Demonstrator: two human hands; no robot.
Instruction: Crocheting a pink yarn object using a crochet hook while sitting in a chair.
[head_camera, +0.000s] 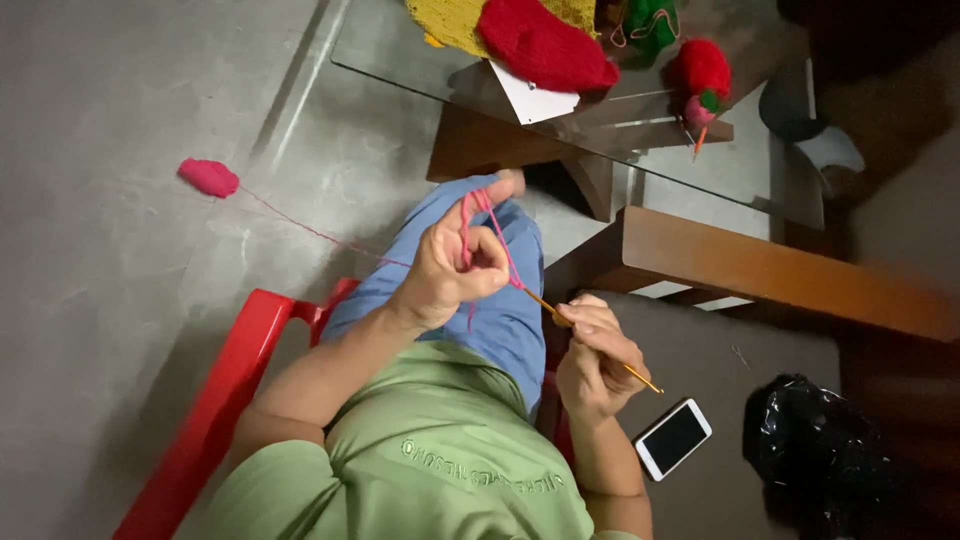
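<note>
A thin pink yarn strand (497, 240) winds around the curled fingers of the left hand (450, 268), above the blue-trousered lap. The right hand (590, 360) pinches a slim orange crochet hook (596, 348), its tip hidden in yarn. The strand trails to a pink yarn ball (208, 177) on the grey floor.

Crochet hook's (595, 347) tip seems lost (too small) in pink yarn (490, 225); yellow knitting (450, 22) cut off

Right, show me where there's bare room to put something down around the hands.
Free: the grey floor around the pink yarn ball, and the grey seat between the white phone and the wooden frame. Crowded: the glass table top, covered with red knitting, and beside the black bag.
</note>
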